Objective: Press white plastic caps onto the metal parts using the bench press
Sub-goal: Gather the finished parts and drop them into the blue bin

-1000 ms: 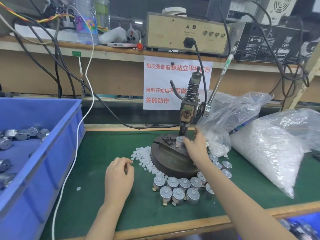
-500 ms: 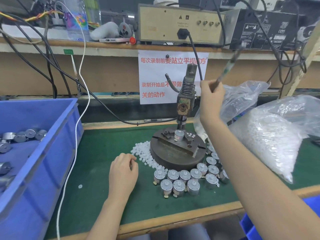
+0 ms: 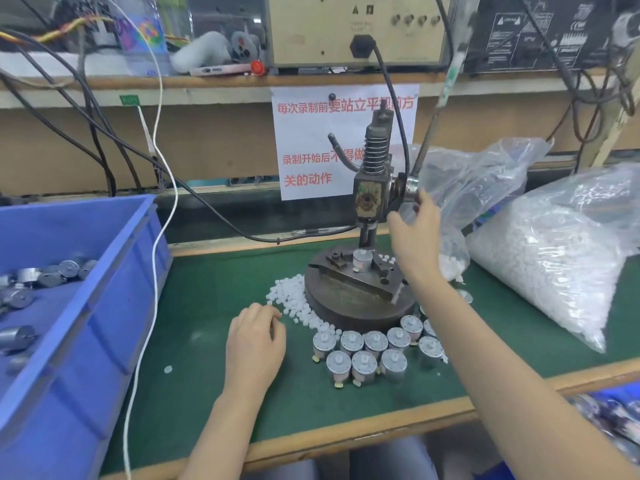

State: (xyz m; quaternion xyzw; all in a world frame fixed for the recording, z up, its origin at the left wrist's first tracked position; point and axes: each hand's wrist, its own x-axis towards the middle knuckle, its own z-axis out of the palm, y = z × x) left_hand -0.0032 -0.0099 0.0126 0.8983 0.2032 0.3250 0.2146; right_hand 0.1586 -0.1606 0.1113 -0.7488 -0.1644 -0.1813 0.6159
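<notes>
Since the earlier frame the right hand (image 3: 415, 233) has been lowered from the raised lever (image 3: 446, 84) to the side of the press (image 3: 370, 192), fingers spread, nothing gripped. One metal part (image 3: 362, 259) is seated upright in the fixture under the ram; whether a cap sits on its shaft cannot be made out. Loose white caps (image 3: 298, 303) are heaped on the tabletop (image 3: 207, 306) against the press base, just beside the left hand (image 3: 256, 341), whose fingers are curled; whether a cap is pinched cannot be told. An uncapped part could be lifted out, or a cap crushed askew if pressed off-centre. The lever is blurred, and the cluster of parts (image 3: 367, 351) in front is partly hidden by the right forearm.
</notes>
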